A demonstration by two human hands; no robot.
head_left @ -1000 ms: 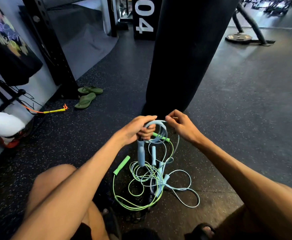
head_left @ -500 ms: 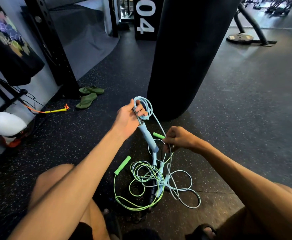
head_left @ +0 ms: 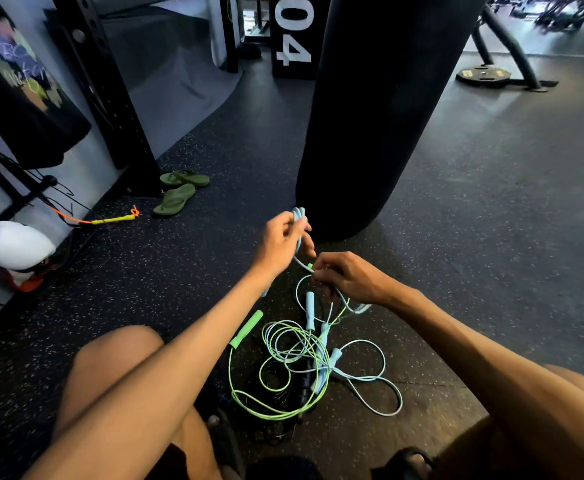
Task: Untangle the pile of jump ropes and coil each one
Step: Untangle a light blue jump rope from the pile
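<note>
A tangled pile of jump ropes lies on the dark floor between my knees: a green rope with a green handle, a light blue rope with blue handles, and a black rope mostly hidden under them. My left hand grips a small coil of the light blue rope, held above the pile. My right hand pinches the blue cord just below that coil; a loop hangs from under its palm.
A black punching bag hangs just beyond my hands. Green flip-flops and a yellow-and-orange rope handle lie to the left by a black rack post. A white bag sits at the far left. Open floor spreads to the right.
My left hand has come down and toward my right hand with the blue coil. My right hand stays low, pinching the cord close under it.
</note>
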